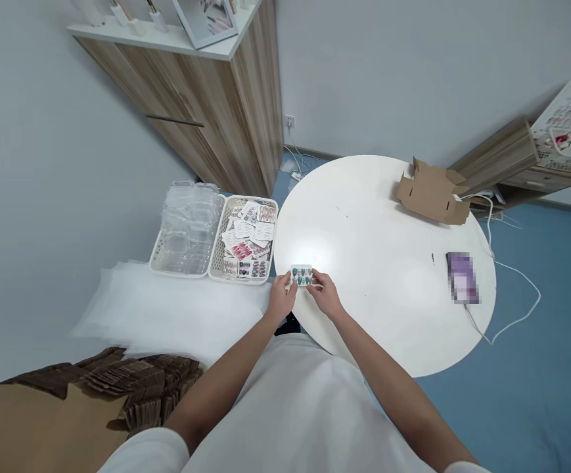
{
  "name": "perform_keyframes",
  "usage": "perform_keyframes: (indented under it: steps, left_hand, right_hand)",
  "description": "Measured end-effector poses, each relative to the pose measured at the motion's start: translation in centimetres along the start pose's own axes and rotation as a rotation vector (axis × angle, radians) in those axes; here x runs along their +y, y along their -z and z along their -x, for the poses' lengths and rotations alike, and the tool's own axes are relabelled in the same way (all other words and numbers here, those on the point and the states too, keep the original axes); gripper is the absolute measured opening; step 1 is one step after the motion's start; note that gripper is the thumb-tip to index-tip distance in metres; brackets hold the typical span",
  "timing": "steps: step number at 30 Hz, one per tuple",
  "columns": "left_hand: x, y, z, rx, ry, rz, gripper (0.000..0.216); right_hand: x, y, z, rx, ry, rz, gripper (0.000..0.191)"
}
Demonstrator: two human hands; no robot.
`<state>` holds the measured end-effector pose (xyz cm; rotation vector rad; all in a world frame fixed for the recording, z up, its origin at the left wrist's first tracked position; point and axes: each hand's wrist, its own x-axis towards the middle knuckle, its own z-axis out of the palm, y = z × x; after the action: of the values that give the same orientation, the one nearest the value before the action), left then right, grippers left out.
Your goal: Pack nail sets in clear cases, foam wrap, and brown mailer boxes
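Note:
A small card of press-on nails (301, 274), with green and pale nails in two rows, is held between my hands above the near left edge of the round white table (364, 263). My left hand (281, 297) pinches its left side. On its right side my right hand (325, 294) grips it with the fingertips. Left of the table, a white basket (243, 279) holds many loose nail cards (248, 233) in several colours. Beside it, another basket (179, 273) is heaped with clear plastic cases (189, 217).
An unfolded cardboard box (433, 192) lies at the table's back right. A pixelated purple object (462, 278) with a white cable (516, 322) rests near the right edge. White sheets (167, 309) and a carton of folded brown cardboard (152, 387) are at left. A wooden cabinet (191, 98) stands behind.

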<state>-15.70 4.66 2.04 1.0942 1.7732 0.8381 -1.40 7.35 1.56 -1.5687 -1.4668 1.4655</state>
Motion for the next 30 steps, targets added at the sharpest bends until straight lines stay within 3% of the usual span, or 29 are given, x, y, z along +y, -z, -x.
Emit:
perform_keyframes:
  steps: [9,19,26,30]
  left_hand:
    - [-2.2,-1.3,-0.5,-0.147,0.060,-0.062,0.048]
    - [-2.6,-0.9,0.4,-0.179,-0.059,-0.126,0.050]
    - [-3.0,-1.3,0.6,-0.209,0.099,0.165,0.057]
    - [-3.2,-1.3,0.6,-0.249,0.125,0.235,0.056]
  right_hand:
    - [2.0,-0.5,0.6,0.034,-0.052,0.274,0.046]
    - [2.0,-1.5,2.8,0.046,-0.022,0.251,0.053]
    - [1.7,-1.6,3.2,0.113,-0.191,-0.093,0.053]
    - [1.2,-1.8,3.0,0.115,-0.196,-0.192,0.054]
